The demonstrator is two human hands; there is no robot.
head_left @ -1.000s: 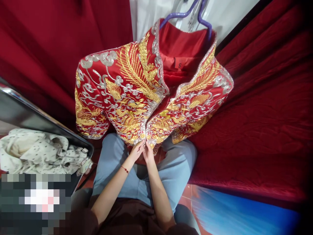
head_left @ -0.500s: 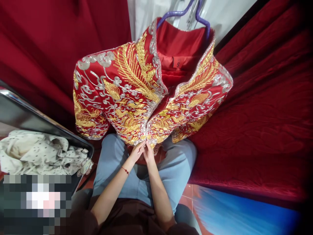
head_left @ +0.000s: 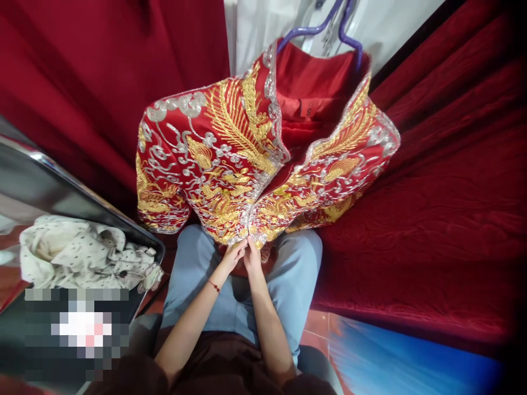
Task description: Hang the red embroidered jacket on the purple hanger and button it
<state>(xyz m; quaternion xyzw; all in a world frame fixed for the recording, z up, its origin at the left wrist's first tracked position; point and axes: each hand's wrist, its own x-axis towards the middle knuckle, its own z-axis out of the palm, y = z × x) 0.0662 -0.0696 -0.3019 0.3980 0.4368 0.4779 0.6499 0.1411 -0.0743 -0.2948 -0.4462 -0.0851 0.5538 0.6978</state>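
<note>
A red jacket (head_left: 234, 164) with dense gold and silver embroidery hangs in front of me on a purple hanger (head_left: 313, 30). Its collar stands apart at the top, showing the red lining and a size label (head_left: 308, 112). Lower down, the two front edges meet. My left hand (head_left: 235, 252) pinches the jacket's front edge near the hem. Right beside it, my right hand (head_left: 252, 254) pinches the other edge, fingers almost touching the left ones. Whatever small fastener may lie between the fingertips is hidden.
Dark red curtains (head_left: 432, 208) hang at both sides. At the left, a white dotted cloth (head_left: 74, 252) lies on a dark chair or case (head_left: 102, 206). A blue panel (head_left: 411, 356) is at lower right. My knees are under the jacket.
The view has shifted slightly, so the jacket sits a little further right and lower. Both hands keep their pinch at the same spot on the front edges.
</note>
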